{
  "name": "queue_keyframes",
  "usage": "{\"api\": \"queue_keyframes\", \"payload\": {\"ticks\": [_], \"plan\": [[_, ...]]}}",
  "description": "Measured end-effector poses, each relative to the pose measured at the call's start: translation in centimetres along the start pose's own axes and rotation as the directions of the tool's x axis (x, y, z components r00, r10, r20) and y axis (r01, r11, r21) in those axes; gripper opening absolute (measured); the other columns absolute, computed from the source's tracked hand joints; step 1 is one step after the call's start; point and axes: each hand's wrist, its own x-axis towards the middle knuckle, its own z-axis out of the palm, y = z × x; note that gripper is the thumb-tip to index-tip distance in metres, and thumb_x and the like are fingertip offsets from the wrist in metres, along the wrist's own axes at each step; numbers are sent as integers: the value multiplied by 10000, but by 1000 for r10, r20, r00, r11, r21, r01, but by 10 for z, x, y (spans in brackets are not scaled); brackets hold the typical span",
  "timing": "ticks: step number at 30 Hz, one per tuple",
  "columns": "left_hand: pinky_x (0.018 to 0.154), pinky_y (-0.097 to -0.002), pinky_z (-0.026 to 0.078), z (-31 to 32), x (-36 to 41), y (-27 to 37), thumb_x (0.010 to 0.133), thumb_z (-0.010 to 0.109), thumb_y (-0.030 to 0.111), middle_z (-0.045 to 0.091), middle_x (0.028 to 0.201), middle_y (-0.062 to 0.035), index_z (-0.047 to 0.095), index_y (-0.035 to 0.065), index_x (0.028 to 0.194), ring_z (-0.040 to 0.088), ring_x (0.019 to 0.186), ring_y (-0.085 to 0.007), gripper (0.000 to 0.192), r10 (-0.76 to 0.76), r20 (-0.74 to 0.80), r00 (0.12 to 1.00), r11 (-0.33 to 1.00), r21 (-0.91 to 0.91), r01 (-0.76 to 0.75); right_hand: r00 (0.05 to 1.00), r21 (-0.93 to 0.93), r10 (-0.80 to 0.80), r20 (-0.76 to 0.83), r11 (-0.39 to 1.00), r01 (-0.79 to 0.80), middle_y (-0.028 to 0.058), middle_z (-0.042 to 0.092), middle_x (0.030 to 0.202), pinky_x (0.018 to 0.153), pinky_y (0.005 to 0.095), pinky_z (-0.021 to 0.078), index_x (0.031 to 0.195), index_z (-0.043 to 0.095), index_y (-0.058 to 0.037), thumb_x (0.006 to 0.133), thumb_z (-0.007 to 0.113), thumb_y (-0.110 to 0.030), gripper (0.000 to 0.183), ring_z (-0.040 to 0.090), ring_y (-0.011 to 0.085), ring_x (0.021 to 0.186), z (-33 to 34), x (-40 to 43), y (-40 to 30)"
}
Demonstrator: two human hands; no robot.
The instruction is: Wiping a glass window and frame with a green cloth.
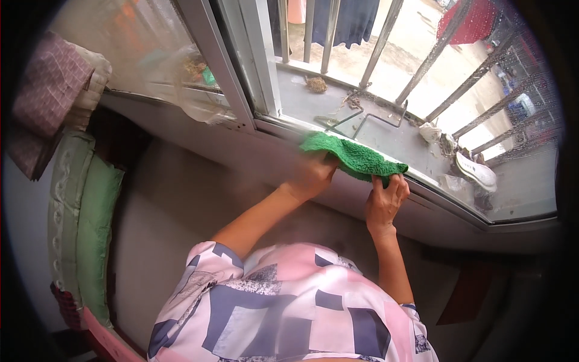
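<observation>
A green terry cloth (357, 156) lies stretched along the lower track of the sliding window frame (436, 193). My left hand (313, 175) grips its left part from below, and the fingertips are hidden under the fabric. At the cloth's right end, my right hand (388, 199) pinches the edge between thumb and fingers. Just beyond the cloth, a bent dark metal rod (380, 118) rests on the grey outer ledge (294, 92).
Metal security bars (384, 43) rise beyond the ledge. A brown clump (316, 84), a white shoe (476, 171) and debris lie there. The sliding sash (221, 59) stands at left, near a padded bed edge (92, 217) and a pink quilted cloth (52, 86).
</observation>
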Motion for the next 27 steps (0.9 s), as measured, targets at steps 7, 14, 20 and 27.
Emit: {"api": "queue_keyframes", "payload": {"ticks": [7,14,20,27], "plan": [[783,-478,429,-38,-15,-56,751,541,-26,495,1033,-248,496,-41,1097,508,930,-436,349,-287,-154,946,880,347,323,981,231,-192,-3,955,188,77,493,1056,901,431,287,996,616,-184,778,537,-155,234,442,217,1098,33,43,-77],[850,-487,414,-8,-13,-41,709,608,51,479,1087,-262,420,-47,1175,479,1009,-458,512,-322,-171,931,777,514,363,986,208,-164,-22,964,165,32,496,1151,927,432,244,1065,605,-235,799,523,-176,285,405,179,1169,36,24,-54],[819,-480,434,41,0,36,682,595,51,505,1043,-247,468,-40,1123,508,958,-436,469,-193,-79,978,846,492,207,998,134,-14,-61,991,22,6,495,1113,910,424,253,1047,602,-267,772,556,-178,293,432,154,1131,5,-7,14],[746,-451,463,108,19,129,658,592,44,522,976,-205,561,22,1044,524,864,-386,388,5,112,994,965,258,-34,984,-33,134,-116,990,-139,29,494,1051,959,469,250,959,611,-253,754,580,-163,226,478,206,1077,-33,-60,137]]}}
